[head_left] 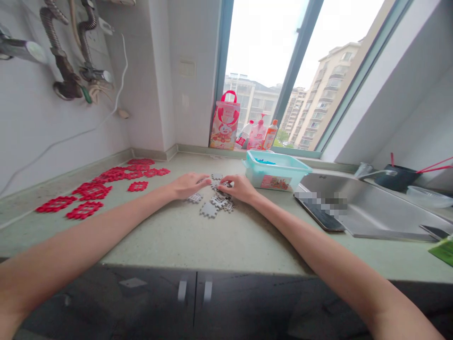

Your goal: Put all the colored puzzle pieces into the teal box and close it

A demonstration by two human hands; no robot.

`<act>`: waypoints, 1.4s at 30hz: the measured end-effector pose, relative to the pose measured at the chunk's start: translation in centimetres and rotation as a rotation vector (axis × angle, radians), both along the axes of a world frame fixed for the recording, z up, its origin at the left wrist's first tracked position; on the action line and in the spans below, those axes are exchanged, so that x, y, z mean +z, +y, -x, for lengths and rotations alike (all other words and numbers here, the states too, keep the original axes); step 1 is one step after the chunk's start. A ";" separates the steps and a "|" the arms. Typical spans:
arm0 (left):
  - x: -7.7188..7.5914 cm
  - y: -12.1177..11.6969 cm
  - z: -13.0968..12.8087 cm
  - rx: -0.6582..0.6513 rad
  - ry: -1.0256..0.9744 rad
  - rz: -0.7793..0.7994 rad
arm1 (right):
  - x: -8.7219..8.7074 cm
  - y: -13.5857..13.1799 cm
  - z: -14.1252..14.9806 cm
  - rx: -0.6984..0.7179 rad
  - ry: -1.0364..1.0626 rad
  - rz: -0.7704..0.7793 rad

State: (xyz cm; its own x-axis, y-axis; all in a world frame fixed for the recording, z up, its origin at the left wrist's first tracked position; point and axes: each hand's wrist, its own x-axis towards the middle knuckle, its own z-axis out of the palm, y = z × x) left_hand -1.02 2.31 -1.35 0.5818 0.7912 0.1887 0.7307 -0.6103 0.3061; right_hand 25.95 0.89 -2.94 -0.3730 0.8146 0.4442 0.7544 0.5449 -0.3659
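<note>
Head view: red pieces [90, 191] are lying left on the counter [159, 245], looking done; grey pieces [208, 210] are overlapping between left hand [187, 185] and right hand [241, 188], seemingly underway; blue pieces [265, 161] are sitting in the far tub [254, 175]. Whether either hand's fingers are gripping, I can't tell.

Both arms [102, 231] are reaching in from the near corners, left hand [187, 186] kinda stretching right, right hand [242, 189] curling left.
</note>
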 end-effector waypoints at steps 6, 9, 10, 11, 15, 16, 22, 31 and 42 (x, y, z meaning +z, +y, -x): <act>0.0 0.2 0.9 0.015 -0.032 -0.144 | 0.6 -1.0 -1.3 0.052 -0.002 -0.026; -0.1 0.8 1.6 0.014 -0.005 -0.210 | 0.6 -1.0 -1.9 0.071 -0.024 0.001; -0.1 1.0 1.8 0.008 0.006 -0.218 | 0.5 -1.0 -2.0 0.076 -0.031 0.010; -0.1 1.2 2.0 -0.001 0.014 -0.220 | 0.4 -0.9 -2.1 0.080 -0.033 0.018; -0.1 1.5 2.5 -0.071 0.002 -0.202 | 0.2 -0.8 -2.2 0.098 0.012 0.041; -0.1 1.5 2.6 -0.096 -0.001 -0.193 | 0.1 -0.8 -2.2 0.096 0.028 0.035; -0.2 1.7 2.7 -0.175 0.070 -0.113 | -0.2 -0.6 -2.1 0.039 0.114 -0.058; 0.0 1.8 2.8 -0.072 -0.061 -0.025 | 1.1 -1.7 -2.4 0.271 0.165 0.048; 2.9 1.4 4.5 -0.345 -0.183 0.488 | 2.1 -3.0 -2.2 0.394 0.034 0.161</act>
State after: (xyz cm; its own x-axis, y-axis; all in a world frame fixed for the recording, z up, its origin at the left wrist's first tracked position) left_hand -5.51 3.74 1.52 0.8117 0.5835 -0.0263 0.4259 -0.5604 0.7103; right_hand 28.17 -2.15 -0.86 -0.6567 0.6728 0.3407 0.4863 0.7231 -0.4906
